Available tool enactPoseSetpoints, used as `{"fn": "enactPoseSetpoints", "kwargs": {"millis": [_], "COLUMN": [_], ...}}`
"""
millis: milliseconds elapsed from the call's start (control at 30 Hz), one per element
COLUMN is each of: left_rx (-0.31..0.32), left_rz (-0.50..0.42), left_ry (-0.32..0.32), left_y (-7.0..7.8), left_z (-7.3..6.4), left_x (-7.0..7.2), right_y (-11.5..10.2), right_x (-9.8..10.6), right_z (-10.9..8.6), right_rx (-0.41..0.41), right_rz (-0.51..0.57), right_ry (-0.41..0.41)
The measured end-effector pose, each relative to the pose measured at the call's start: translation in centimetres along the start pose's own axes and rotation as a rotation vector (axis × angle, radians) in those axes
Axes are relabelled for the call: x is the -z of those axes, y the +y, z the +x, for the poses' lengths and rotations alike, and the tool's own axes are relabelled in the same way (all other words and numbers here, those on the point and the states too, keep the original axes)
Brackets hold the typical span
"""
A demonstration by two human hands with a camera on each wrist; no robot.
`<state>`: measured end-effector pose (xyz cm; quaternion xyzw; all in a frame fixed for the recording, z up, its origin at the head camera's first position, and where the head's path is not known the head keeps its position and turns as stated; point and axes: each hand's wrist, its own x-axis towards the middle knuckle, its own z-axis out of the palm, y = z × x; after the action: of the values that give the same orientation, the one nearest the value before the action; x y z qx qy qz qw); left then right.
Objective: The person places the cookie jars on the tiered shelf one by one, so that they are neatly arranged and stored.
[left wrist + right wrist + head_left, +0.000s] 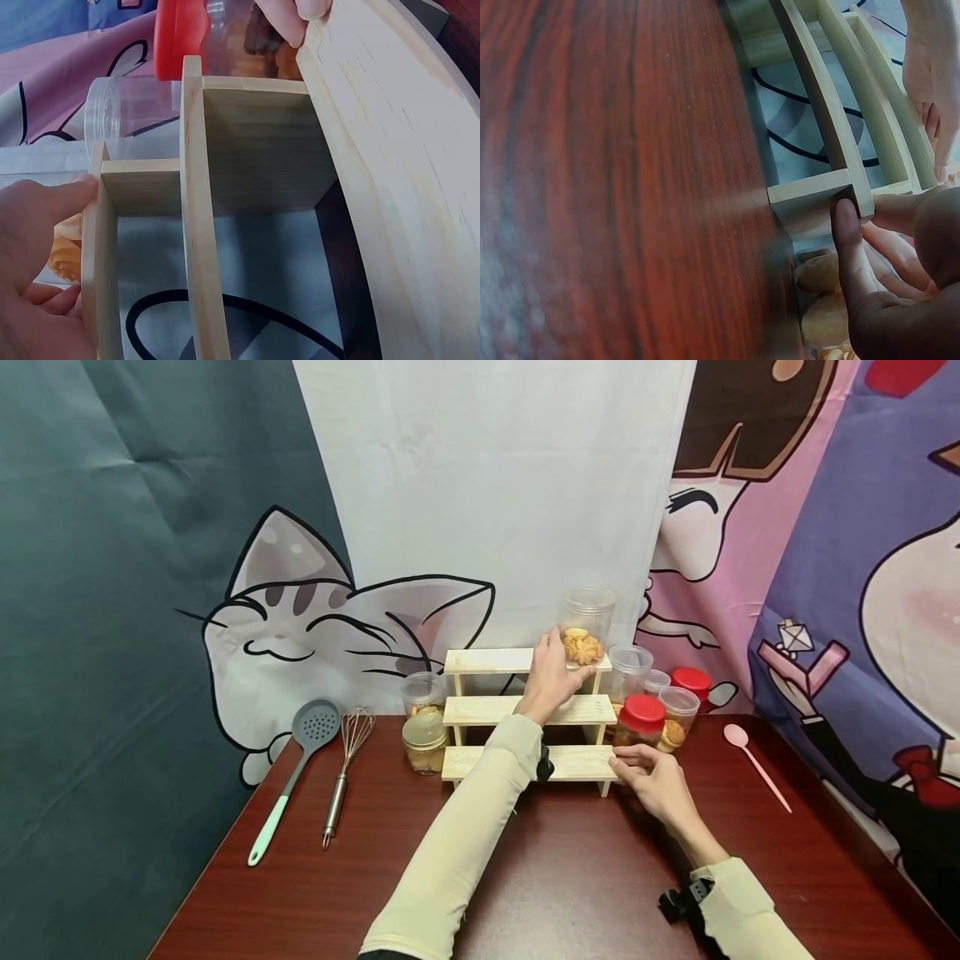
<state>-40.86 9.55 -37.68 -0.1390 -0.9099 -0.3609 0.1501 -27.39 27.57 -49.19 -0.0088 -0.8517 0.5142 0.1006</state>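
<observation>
A three-step wooden stand (528,710) stands at the table's back. On the right end of its top step is a clear jar (589,618) with cookies in the bottom. My left hand (553,681) grips the jar low down, fingers at its left side and thumb across the front by the step's edge. In the left wrist view, cookies (66,251) show between thumb and fingers. My right hand (660,783) pinches the right end of the bottom step (859,199), with its thumb on the end of the board.
Right of the stand cluster several jars, one with a red lid (642,713). Two more jars (425,742) stand on the left. A slotted skimmer (316,724) and a whisk (339,793) lie at left, a pink spoon (757,766) at right. A printed curtain (495,485) hangs behind.
</observation>
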Motion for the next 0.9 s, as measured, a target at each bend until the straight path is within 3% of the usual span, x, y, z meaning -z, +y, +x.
{"fn": "enactPoseSetpoints", "kwargs": {"millis": [300, 533, 767, 900], "left_rx": [-0.012, -0.038, -0.139, -0.187], "left_rz": [-0.109, -0.134, -0.299, -0.326], "left_ry": [0.000, 0.027, 0.096, 0.167], "left_y": [-0.9, -2.3, -4.7, -6.8], "left_z": [-0.2, -1.1, -4.2, -6.5], "left_x": [1.0, 2.1, 4.0, 5.3], "right_y": [-0.2, -0.3, -0.2, -0.1], "right_x": [-0.2, -0.3, -0.2, -0.1], "right_z": [-0.1, -0.2, -0.2, -0.2], "right_rx": [0.007, 0.008, 0.013, 0.007], "right_rz": [-0.013, -0.004, -0.013, -0.008], "right_ry": [-0.005, -0.001, -0.001, 0.002]}}
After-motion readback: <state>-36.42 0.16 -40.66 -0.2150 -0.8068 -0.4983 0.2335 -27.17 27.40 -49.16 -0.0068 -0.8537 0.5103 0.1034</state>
